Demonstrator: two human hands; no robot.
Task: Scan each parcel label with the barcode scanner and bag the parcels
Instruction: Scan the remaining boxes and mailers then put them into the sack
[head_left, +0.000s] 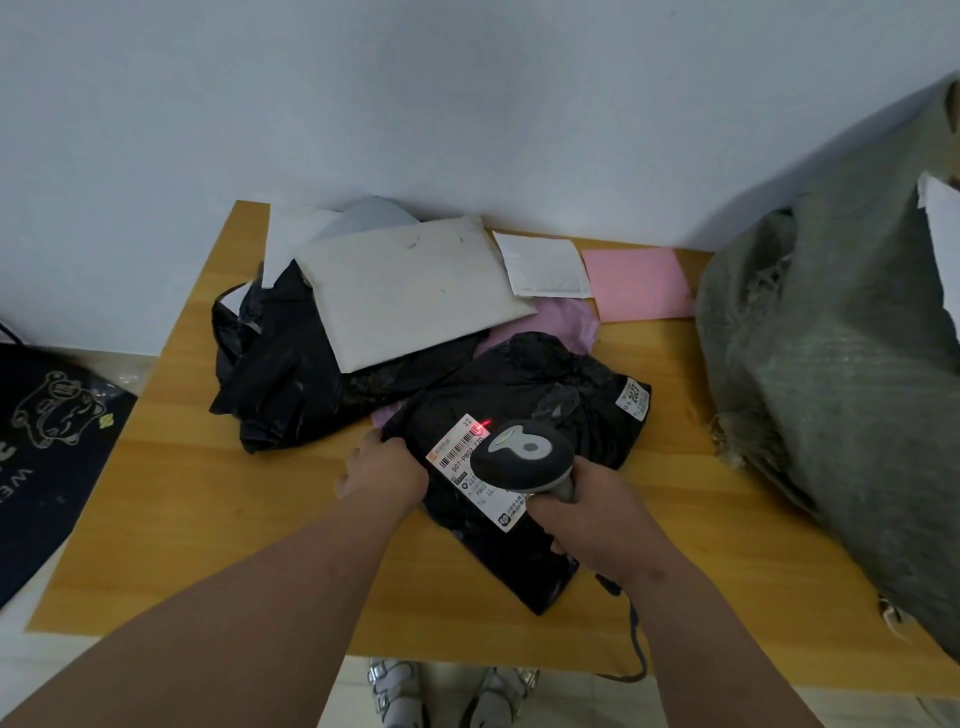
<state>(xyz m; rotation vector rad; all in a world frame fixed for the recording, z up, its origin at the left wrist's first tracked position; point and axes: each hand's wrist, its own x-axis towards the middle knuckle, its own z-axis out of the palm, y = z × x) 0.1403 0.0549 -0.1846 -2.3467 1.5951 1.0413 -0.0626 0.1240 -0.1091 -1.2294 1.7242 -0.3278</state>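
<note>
Rightward, grey woven sack (841, 374), white parcel (943, 218) inside

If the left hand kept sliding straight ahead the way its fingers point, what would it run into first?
The left hand already touches the near edge of the black parcel that carries the label. Going on, it would push into that parcel, probably with the purple bag under it next; depth is hard to judge.
</note>
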